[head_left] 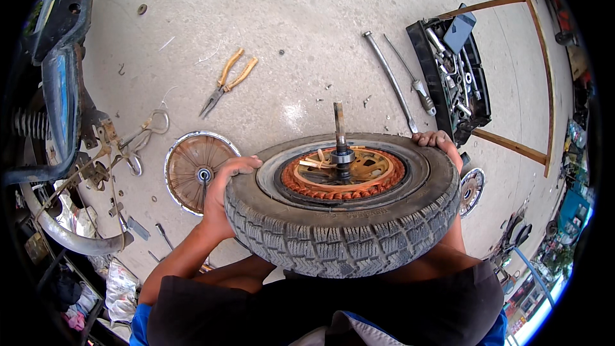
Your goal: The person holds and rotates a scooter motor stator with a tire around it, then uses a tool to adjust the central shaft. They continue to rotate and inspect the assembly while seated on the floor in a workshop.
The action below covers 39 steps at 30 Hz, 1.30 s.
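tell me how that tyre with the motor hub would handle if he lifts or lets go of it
The wheel probably feels heavy: thick knobbly rubber around a copper-wound hub. Left hand and right hand both grip it, suggesting bulk. Round tread could roll if stood upright.

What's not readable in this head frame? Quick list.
Head view only:
- Left hand palm and right hand fingertips: hidden behind the tyre, so grip is unclear.
- Wheel underside and lower axle: hidden by the wheel itself.
- Tools in the black tray: too small and fisheye-bent to identify.
- Round cover at right: mostly behind the tyre.
- Motorcycle frame: cut by the left edge.
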Tool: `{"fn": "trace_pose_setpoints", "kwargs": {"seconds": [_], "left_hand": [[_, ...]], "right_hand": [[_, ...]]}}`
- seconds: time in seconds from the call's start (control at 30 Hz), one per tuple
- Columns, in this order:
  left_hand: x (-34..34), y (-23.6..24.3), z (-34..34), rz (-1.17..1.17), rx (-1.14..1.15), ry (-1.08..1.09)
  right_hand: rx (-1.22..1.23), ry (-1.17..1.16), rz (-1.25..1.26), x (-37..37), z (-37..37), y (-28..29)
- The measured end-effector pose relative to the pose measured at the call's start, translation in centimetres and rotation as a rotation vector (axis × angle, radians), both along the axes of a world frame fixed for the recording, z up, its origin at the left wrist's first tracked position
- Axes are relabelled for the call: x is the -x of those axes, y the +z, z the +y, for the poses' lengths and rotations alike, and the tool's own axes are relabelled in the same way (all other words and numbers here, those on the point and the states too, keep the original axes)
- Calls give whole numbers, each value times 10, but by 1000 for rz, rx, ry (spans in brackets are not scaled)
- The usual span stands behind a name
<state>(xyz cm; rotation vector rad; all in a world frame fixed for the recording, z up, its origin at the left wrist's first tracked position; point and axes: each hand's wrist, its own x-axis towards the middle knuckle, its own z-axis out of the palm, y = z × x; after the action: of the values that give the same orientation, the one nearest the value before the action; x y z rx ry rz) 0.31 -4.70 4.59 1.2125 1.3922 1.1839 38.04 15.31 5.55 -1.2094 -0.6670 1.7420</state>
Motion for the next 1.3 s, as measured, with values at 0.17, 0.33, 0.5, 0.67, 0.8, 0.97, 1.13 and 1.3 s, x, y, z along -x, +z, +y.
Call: {"fn": "trace_pose_setpoints", "kwargs": {"seconds": [0.17, 0.33, 0.5, 0.67, 0.8, 0.97, 1.13, 1.3], "left_hand": [[3, 0, 2, 4, 25, -8], [4, 1, 2, 7, 10, -14], [4, 2, 0, 46, 28, -21], [1, 6, 5, 70, -13, -74], [-2, 12, 5, 140, -80, -120], [-4, 9, -1, 135, -66, -102], [-4, 11, 2, 110, -60, -78], [-4, 11, 3, 117, -69, -74]], "right_hand": [[27, -13, 19, 3, 3, 1], [25, -18, 3, 3, 3, 4], [19, 240, -108, -14, 10, -2], [47, 757, -458, -3, 51, 55], [-45, 1142, -525, 47, 76, 62], [3, 1518, -594, 97, 65, 60], [-10, 1550, -611, 115, 54, 55], [-32, 1483, -572, 112, 49, 46]]}}
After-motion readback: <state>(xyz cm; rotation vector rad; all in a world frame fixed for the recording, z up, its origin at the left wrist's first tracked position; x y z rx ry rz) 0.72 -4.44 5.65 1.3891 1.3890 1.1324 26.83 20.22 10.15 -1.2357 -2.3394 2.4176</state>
